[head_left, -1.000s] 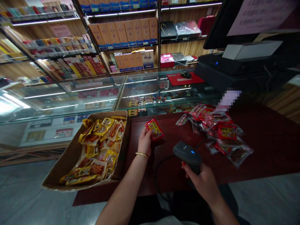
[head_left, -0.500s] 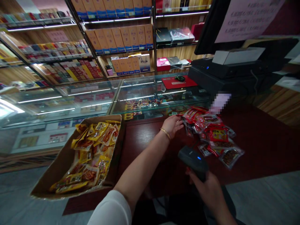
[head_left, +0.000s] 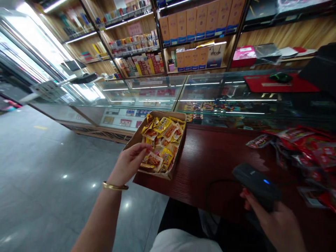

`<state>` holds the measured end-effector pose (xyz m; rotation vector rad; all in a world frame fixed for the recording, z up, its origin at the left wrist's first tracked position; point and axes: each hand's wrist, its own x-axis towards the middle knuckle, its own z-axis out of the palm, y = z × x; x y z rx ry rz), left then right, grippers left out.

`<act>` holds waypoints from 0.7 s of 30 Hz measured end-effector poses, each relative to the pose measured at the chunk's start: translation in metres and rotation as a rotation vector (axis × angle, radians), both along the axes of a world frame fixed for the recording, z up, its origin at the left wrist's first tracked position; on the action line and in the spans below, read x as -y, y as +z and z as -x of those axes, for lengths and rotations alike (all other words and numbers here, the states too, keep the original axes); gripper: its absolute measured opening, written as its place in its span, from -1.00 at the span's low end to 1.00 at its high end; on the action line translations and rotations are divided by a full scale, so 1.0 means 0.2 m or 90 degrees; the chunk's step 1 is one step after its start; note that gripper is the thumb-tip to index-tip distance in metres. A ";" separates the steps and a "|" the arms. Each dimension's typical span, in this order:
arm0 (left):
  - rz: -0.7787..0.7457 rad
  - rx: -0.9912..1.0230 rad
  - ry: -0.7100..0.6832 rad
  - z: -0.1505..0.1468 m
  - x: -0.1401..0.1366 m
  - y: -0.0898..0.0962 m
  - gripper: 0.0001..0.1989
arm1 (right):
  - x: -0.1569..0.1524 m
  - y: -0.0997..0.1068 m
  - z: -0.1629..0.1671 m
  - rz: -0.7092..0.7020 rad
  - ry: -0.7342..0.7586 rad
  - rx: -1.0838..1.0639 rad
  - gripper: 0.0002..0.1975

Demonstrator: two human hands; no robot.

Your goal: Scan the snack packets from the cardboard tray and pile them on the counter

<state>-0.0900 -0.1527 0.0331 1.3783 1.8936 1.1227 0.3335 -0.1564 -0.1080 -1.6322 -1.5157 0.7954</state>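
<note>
My left hand (head_left: 132, 161), with a gold bangle at the wrist, reaches over the near left edge of a cardboard box (head_left: 172, 174). Its fingers are stretched forward and slightly apart, and I see nothing held in them. Below and beyond the fingertips lie several yellow snack packets (head_left: 163, 125) with clear windows. In my right hand (head_left: 275, 218) is a black barcode scanner (head_left: 256, 180) with a lit blue light, held above the dark wooden table. To the right of the scanner lies a pile of red snack packets (head_left: 304, 150), cut off by the frame's edge.
The dark red wooden table (head_left: 202, 154) carries the box and the pile. Behind it runs a glass display counter (head_left: 207, 91), with a red mouse pad (head_left: 253, 84) and a black mouse (head_left: 280, 77) on top. Shelves of boxed goods (head_left: 201, 21) line the wall.
My left hand has left the red packets and moved to the box on the left. The view has turned left. The scanner is still in my right hand.
</note>
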 end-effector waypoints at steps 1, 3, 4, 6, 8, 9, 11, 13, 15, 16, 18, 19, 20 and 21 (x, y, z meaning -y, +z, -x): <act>0.032 -0.067 -0.017 0.05 -0.03 -0.02 -0.66 | 0.00 0.00 0.01 0.001 0.002 0.004 -0.69; 0.095 -0.176 -0.087 0.09 -0.10 -0.07 -0.65 | 0.00 0.00 0.03 0.011 0.007 0.013 -0.70; 0.114 -0.214 -0.124 0.09 -0.13 -0.10 -0.64 | 0.01 0.00 0.04 0.018 0.013 0.014 -0.70; 0.134 -0.256 -0.185 0.05 -0.20 -0.17 -0.55 | 0.03 -0.02 0.04 0.032 0.022 0.010 -0.70; 0.144 -0.269 -0.228 0.00 -0.25 -0.22 -0.40 | 0.04 -0.04 0.02 0.060 0.021 0.004 -0.69; 0.148 -0.274 -0.248 -0.02 -0.28 -0.24 -0.38 | 0.05 -0.05 0.01 0.076 0.017 0.004 -0.67; 0.153 -0.297 -0.271 -0.03 -0.33 -0.26 -0.47 | 0.05 -0.06 -0.01 0.101 -0.001 0.007 -0.63; 0.156 -0.336 -0.249 0.00 -0.37 -0.25 -0.60 | 0.04 -0.08 -0.03 0.112 -0.019 0.003 -0.59; 0.144 -0.366 -0.177 0.04 -0.40 -0.22 -0.63 | 0.04 -0.08 -0.04 0.109 -0.033 -0.005 -0.58; 0.131 -0.369 -0.132 0.06 -0.42 -0.21 -0.63 | 0.04 -0.08 -0.04 0.104 -0.035 -0.008 -0.60; 0.098 -0.328 -0.062 0.11 -0.43 -0.18 -0.64 | 0.04 -0.08 -0.04 0.093 -0.027 -0.009 -0.65; 0.083 -0.279 -0.044 0.12 -0.44 -0.18 -0.66 | 0.04 -0.08 -0.04 0.089 -0.021 -0.009 -0.68; 0.066 -0.217 -0.032 0.14 -0.44 -0.18 -0.67 | 0.04 -0.08 -0.04 0.086 -0.017 -0.009 -0.71; 0.044 -0.150 -0.022 0.15 -0.43 -0.18 -0.67 | 0.04 -0.08 -0.04 0.084 -0.013 -0.007 -0.73</act>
